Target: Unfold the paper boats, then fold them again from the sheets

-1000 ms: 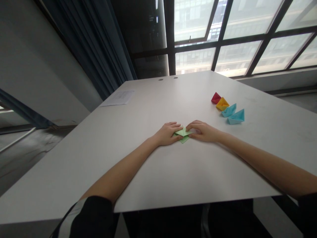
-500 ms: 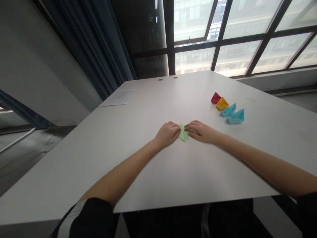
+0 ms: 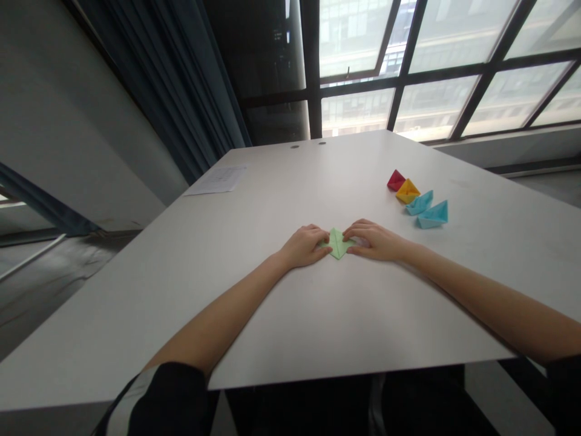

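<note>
A small piece of folded light green paper [image 3: 338,243] lies on the white table [image 3: 281,321], with a crease down its middle. My left hand [image 3: 306,245] grips its left side between thumb and curled fingers. On the right side, my right hand [image 3: 373,240] holds the paper in the same way, thumb nearer me and fingers beyond. The centre of the paper shows between the two hands; its side corners are partly hidden by the fingers.
Folded paper boats stand in a slanting row at the right: red [image 3: 396,180], yellow [image 3: 407,191] and two light blue [image 3: 433,215]. White printed sheets [image 3: 218,180] lie at the table's left edge. Beyond are a blue curtain [image 3: 181,79] and windows.
My hands have moved slightly apart along the green paper, so more of its middle shows. The boats and sheets have not moved.
</note>
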